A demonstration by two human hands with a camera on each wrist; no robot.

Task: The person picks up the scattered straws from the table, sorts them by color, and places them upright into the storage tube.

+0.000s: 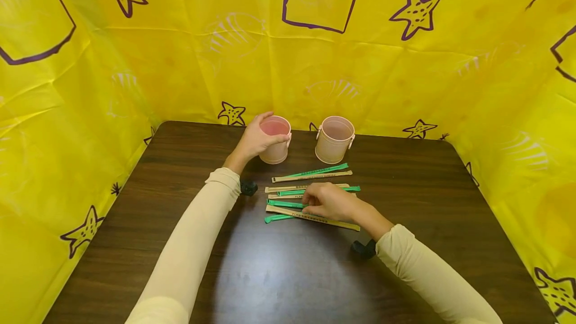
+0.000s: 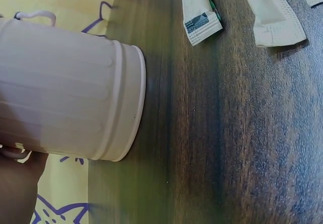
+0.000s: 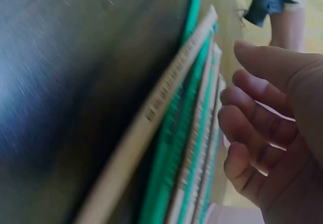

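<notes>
My left hand (image 1: 255, 140) grips the left pink bucket (image 1: 276, 154) at its rim, with the thumb across the near side and the fingers round the far left. The bucket stands upright on the table. Over a group of paper-wrapped straws, some tan (image 1: 312, 217) and some green (image 1: 284, 204), is my right hand (image 1: 333, 202). In the right wrist view its fingers (image 3: 242, 120) hang loosely curled, thumb apart, with nothing between them. The straws lie roughly side by side, the nearest tan one slanting across a green one. My right hand hides parts of several straws.
A second pink bucket (image 1: 332, 148) with small side handles stands upright to the right of the first. The dark wooden table (image 1: 180, 174) ends at a yellow cloth backdrop (image 1: 252, 64) behind it. Black wrist mounts (image 1: 363, 249) sit by both sleeves.
</notes>
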